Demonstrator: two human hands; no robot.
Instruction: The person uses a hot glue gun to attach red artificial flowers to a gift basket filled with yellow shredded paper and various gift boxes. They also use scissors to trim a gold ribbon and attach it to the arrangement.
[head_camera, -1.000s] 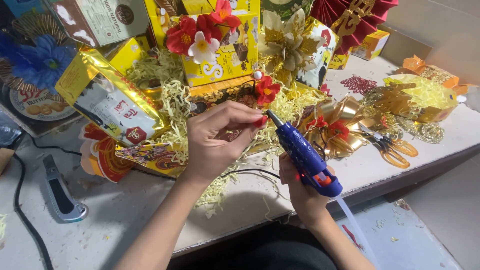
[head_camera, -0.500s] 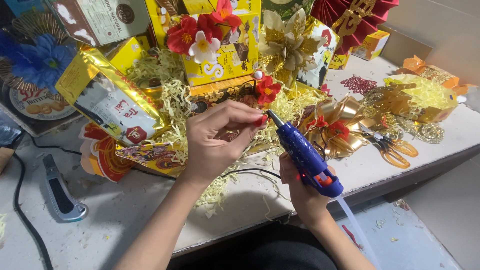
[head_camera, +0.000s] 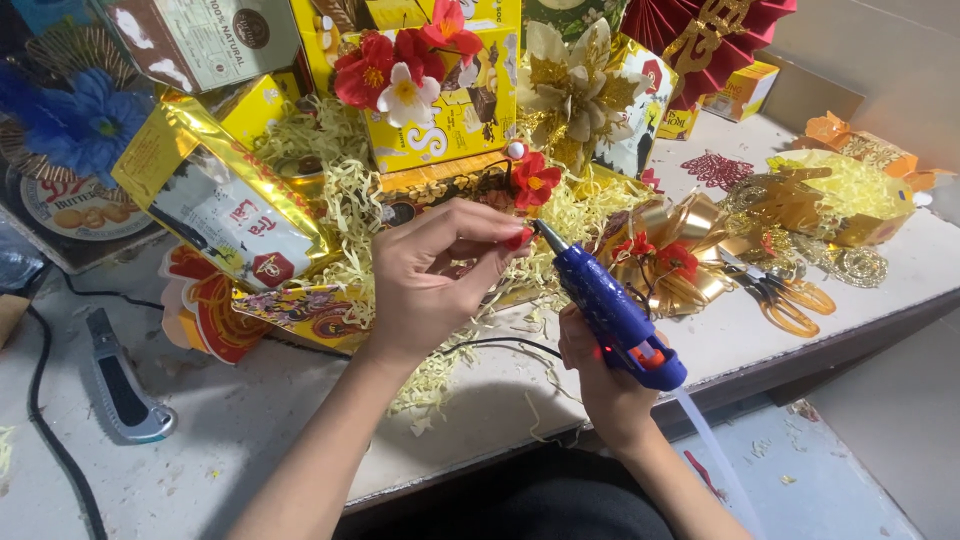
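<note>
Two hands close together: left hand (head_camera: 430, 275) pinches a small red piece (head_camera: 524, 238); right hand (head_camera: 600, 375) clenches the blue glue gun (head_camera: 610, 305). Nozzle touches the piece at 3 o'clock of the fingertips (head_camera: 505, 245): burn risk, and glue may drip onto the paper shreds (head_camera: 440, 375).

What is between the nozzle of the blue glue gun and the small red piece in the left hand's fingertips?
Nothing visible. The glue gun in the right hand points its nozzle straight at the red piece pinched by the left hand; the tip is almost touching it.

A grey box cutter (head_camera: 125, 385) lies on the desk (head_camera: 250, 440), left of the shiny gold bag (head_camera: 225, 205). Right of the bag sit a gold ribbon bow (head_camera: 670, 255) and orange scissors (head_camera: 775, 295). A blue flower (head_camera: 75, 125) is up left of the bag.
</note>
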